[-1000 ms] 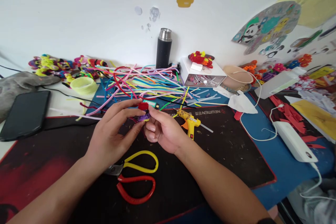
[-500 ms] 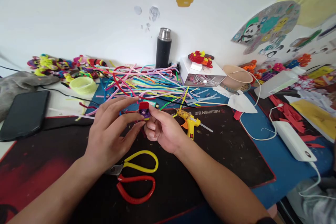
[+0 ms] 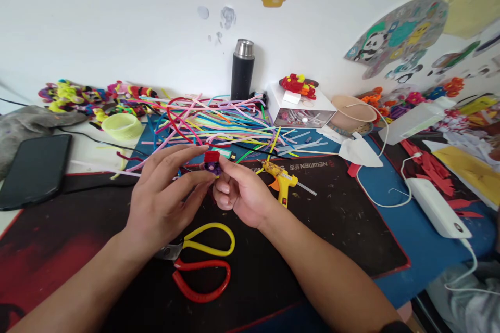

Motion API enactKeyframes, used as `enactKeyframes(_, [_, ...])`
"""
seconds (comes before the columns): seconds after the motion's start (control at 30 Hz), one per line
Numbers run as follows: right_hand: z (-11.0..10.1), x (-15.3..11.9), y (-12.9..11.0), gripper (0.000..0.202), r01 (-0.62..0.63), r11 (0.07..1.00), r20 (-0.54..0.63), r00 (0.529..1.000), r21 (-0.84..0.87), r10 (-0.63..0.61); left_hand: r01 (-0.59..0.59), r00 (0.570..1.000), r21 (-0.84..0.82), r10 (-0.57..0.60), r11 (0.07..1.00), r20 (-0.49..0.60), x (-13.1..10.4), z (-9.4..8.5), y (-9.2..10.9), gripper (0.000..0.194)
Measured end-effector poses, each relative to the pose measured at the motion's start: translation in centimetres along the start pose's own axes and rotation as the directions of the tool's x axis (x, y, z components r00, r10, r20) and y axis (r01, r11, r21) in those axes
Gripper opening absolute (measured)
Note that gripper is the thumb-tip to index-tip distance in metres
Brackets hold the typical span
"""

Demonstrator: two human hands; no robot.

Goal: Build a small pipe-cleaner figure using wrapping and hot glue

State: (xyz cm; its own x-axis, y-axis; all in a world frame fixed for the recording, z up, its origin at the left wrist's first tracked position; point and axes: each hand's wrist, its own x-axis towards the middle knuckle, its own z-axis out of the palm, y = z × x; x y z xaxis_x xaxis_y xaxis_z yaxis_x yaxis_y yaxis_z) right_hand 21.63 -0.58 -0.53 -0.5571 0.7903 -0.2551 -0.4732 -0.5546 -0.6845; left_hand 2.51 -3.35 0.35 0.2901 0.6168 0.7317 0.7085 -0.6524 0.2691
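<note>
Between my two hands is a small fuzzy pipe-cleaner piece (image 3: 212, 157), red at the top and purple below with a bit of yellow. My left hand (image 3: 164, 192) pinches its lower left side with thumb and fingertips, the index finger raised above. From the right, my right hand (image 3: 242, 190) grips it between thumb and curled fingers. Fingers cover much of its lower part. Below my hands lie scissors (image 3: 209, 242) with one yellow and one red handle, the blades partly under my left wrist. Just right of my right hand rests a yellow glue gun (image 3: 284, 179).
Loose pipe cleaners (image 3: 219, 119) spread behind my hands on the blue table. A black flask (image 3: 242, 70) and a white box (image 3: 300, 106) stand by the wall. A phone (image 3: 35, 169) lies left; a white power bank (image 3: 435, 208) with cables lies right. A dark mat (image 3: 332, 229) lies underneath.
The red part of the piece has tipped slightly, showing more of its face. Both hands keep their grip in nearly the same place; the view has shifted a little.
</note>
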Motion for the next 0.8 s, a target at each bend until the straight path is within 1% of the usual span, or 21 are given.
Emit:
enactKeyframes(0.1, [0.1,0.0,-0.1,0.056,-0.011,1.0,-0.002,1.0,0.008,0.011,0.045,0.999,-0.027,-0.045,0.999,0.002,0.0,0.0,0.1,0.015])
enactKeyframes(0.17, [0.1,0.0,0.0,0.057,-0.014,1.0,-0.005,1.0,0.003,0.014,0.053,0.999,-0.034,-0.053,0.998,0.005,0.0,0.0,0.1,0.017])
enactKeyframes(0.2, [0.1,0.0,0.0,0.057,-0.011,1.0,-0.007,1.0,-0.001,0.011,0.045,0.999,-0.039,-0.045,0.998,0.011,-0.1,-0.1,0.1,0.019])
enactKeyframes(0.33, [0.1,0.0,0.0,0.059,-0.002,1.0,-0.01,1.0,-0.007,0.002,-0.045,0.998,-0.11,0.049,0.993,0.032,-0.4,-0.9,0.0,0.026])
enactKeyframes(0.37, [0.1,-0.1,-0.1,0.058,-0.003,1.0,-0.008,1.0,-0.005,0.003,-0.018,0.999,-0.138,0.025,0.99,0.043,-0.4,-1.1,-0.1,0.027])
enactKeyframes(0.43, [0.2,-0.1,-0.1,0.057,-0.006,1.0,0.001,1.0,0.002,0.006,0.141,0.99,-0.174,-0.142,0.974,0.01,-0.2,-1.5,-0.4,0.023])
enactKeyframes(0.47, [0.2,-0.1,-0.2,0.056,-0.008,1.0,0.005,1.0,0.004,0.008,0.262,0.963,-0.241,-0.27,0.935,-0.004,0.1,-1.6,-0.6,0.024])
enactKeyframes(0.5, [0.2,-0.1,-0.2,0.056,-0.01,1.0,0.007,1.0,0.003,0.01,0.341,0.934,-0.335,-0.357,0.878,0.015,0.3,-1.6,-0.8,0.03])
enactKeyframes(0.57, [0.3,-0.2,-0.3,0.056,-0.015,1.0,0.003,1.0,-0.004,0.015,0.474,0.871,-0.451,-0.478,0.756,0.113,0.7,-1.4,-1.3,0.047])
enactKeyframes(0.63, [0.3,-0.2,-0.3,0.057,-0.015,1.0,0.0,1.0,-0.014,0.015,0.553,0.824,-0.523,-0.519,0.649,0.227,1.1,-1.2,-1.6,0.056])
enactKeyframes(0.67, [0.2,-0.2,-0.3,0.057,-0.013,1.0,0.0,1.0,-0.018,0.013,0.577,0.808,-0.547,-0.52,0.607,0.277,1.1,-1.2,-1.7,0.057])
enactKeyframes(0.73, [0.2,-0.2,-0.3,0.057,-0.007,1.0,0.007,1.0,-0.021,0.007,0.6,0.794,-0.584,-0.501,0.547,0.345,1.2,-1.1,-1.6,0.056])
enactKeyframes(0.8, [0.1,-0.2,-0.3,0.056,-0.001,1.0,0.016,1.0,-0.015,0.001,0.603,0.793,-0.603,-0.476,0.522,0.381,1.2,-1.1,-1.5,0.055])
